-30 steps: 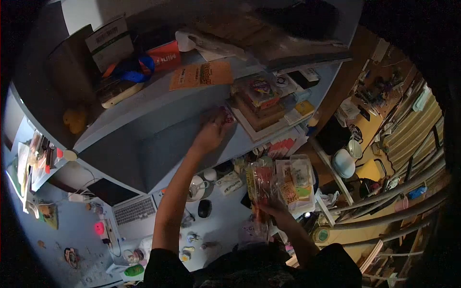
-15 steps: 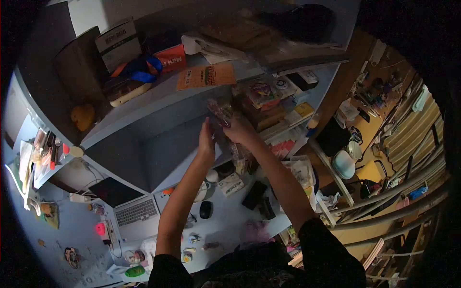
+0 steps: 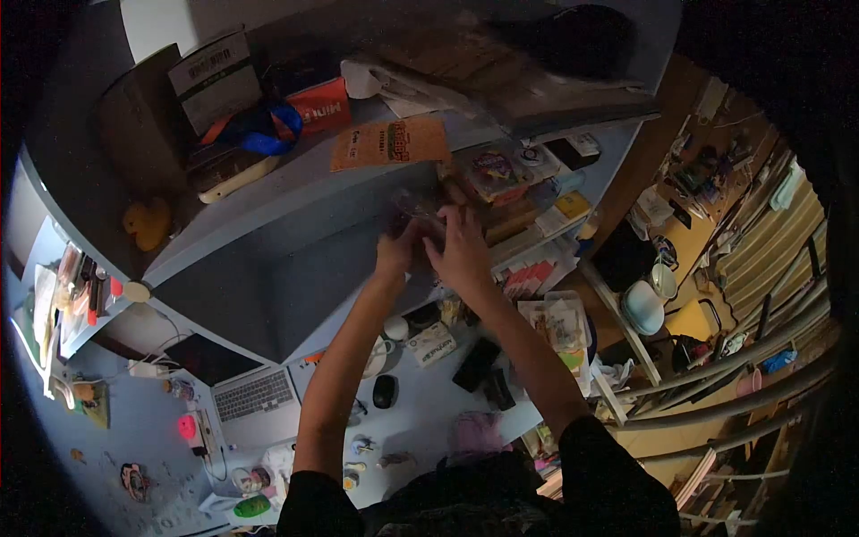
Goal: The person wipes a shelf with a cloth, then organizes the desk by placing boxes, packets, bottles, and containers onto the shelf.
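Both my hands are close together at the right end of the middle shelf compartment (image 3: 313,259). A dark, shiny, see-through package (image 3: 416,208) is between them, blurred. My left hand (image 3: 395,251) pinches its lower left side. The fingers of my right hand (image 3: 463,251) are curled against its right side. Just right of my right hand lie stacked boxes and a clear-lidded container (image 3: 495,174). Above the hands, an orange-brown paper packet (image 3: 390,144) lies on the shelf edge.
Below are a laptop (image 3: 255,396), a black mouse (image 3: 384,391), a white box (image 3: 431,345) and a dark case (image 3: 476,364). A yellow duck (image 3: 147,224) sits on the upper shelf at left. Metal bars (image 3: 734,398) and a bowl (image 3: 642,307) are at right.
My left hand has moved from an upright, spread pose to pinching the package. My right hand has shifted slightly right, and the clear wrapping that hung below it no longer shows there.
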### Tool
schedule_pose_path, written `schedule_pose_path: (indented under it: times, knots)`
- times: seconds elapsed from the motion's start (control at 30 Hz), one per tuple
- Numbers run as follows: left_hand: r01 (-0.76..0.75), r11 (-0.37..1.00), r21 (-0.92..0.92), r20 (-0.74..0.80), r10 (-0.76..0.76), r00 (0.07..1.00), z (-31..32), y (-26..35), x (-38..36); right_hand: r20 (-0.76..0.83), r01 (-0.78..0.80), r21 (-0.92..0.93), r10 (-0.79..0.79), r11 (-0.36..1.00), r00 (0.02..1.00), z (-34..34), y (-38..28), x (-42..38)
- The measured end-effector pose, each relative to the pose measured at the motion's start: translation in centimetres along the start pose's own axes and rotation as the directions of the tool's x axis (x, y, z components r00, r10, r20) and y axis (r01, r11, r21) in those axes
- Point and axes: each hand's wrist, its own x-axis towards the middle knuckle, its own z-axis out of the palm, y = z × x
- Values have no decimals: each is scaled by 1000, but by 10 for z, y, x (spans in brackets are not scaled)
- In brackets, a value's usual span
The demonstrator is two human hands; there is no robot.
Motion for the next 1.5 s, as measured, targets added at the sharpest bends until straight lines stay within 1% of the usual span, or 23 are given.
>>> schedule_pose_path:
  times: [0.1,0.2,0.27,0.33,0.47,0.53,0.6,0.67,0.7,0.73,0.77,0.83,0.87,0.93,0.97,1.03,1.1,1.17,1.23,1.33,1.37,1.43,1.5]
  knots:
    - [-21,998,54,-20,22,1000,2,-3,9,-71,40,-95,-47,995,996,0,11,-5]
    - [-31,997,72,4,31,1000,1,-11,22,1,-74,-105,75,992,997,3,21,1]
    - [-17,999,34,27,16,999,1,-21,26,-120,-82,-206,58,975,991,12,26,3]
    - [-200,979,26,-74,201,977,5,-28,16,-84,-75,-271,54,960,995,10,24,6]
    - [-288,937,200,-131,316,940,7,-47,13,62,-96,-344,125,934,990,6,26,12]
    - [-328,920,214,27,330,944,12,-32,-4,64,-104,-311,130,945,989,-8,14,12]
    - [-376,912,162,19,379,925,16,-30,-7,69,-117,-282,142,952,987,-7,16,10]
    - [-423,899,111,21,423,906,17,-36,-2,-87,83,-442,-135,893,987,9,30,11]
    - [-456,867,202,26,461,887,12,-48,8,-87,80,-445,-132,892,987,8,32,12]
    - [-485,824,292,33,498,866,11,-51,11,35,73,-422,-64,904,997,8,33,15]
    - [-484,825,290,33,497,867,10,-55,12,159,64,-399,0,915,987,8,33,16]
    - [-488,735,471,89,511,855,9,-49,4,125,101,-379,-57,920,991,-2,29,12]
    - [-487,735,472,85,513,854,9,-47,-1,88,138,-359,-114,923,990,-5,27,10]
    - [-354,830,431,10,388,922,15,-37,-12,130,147,-337,-109,930,986,-5,26,7]
    - [-356,828,434,11,391,920,19,-36,-12,166,148,-316,-99,937,981,-5,26,6]
    - [-526,739,421,-83,609,788,24,-34,-10,171,90,-273,-43,958,984,-20,12,1]
    - [-550,672,495,0,633,774,23,-27,-5,182,31,-234,12,972,983,-23,10,-4]
    - [-572,599,560,84,646,759,21,-24,-3,-54,178,-149,-188,973,981,-15,20,-6]
    - [-554,396,732,231,621,749,17,-28,4,-17,230,-238,-241,944,970,-17,26,-11]
    - [-599,304,741,291,659,694,18,-31,16,103,275,-355,-255,894,961,-14,33,-11]
    - [-604,302,738,296,660,691,19,-32,19,182,280,-385,-225,880,957,-12,36,-10]
    - [-604,473,641,264,603,753,19,-30,17,254,228,-378,-137,897,958,-21,23,-8]
    - [-624,534,570,285,584,760,15,-29,21,317,180,-374,-57,910,947,-21,21,-7]
